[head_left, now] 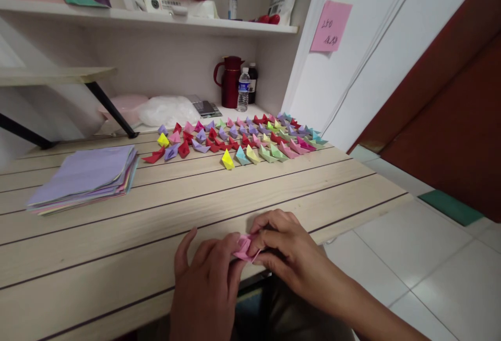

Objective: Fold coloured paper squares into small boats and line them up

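Near table [117, 257] edge, pink paper [243, 248] between left hand [207, 283] and right hand [289, 249]

pink folded paper [243, 247], lilac paper stack [84, 175]

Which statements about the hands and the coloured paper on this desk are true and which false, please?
1. The left hand and right hand both hold a pink paper piece. True.
2. The paper stack lies right of the hands. False: it lies to their left, on the desk.
3. The stack's top sheet is red. False: it is lilac.
4. Small folded paper shapes stand in rows beyond the hands. True.
5. A red jug stands beside a water bottle. True.
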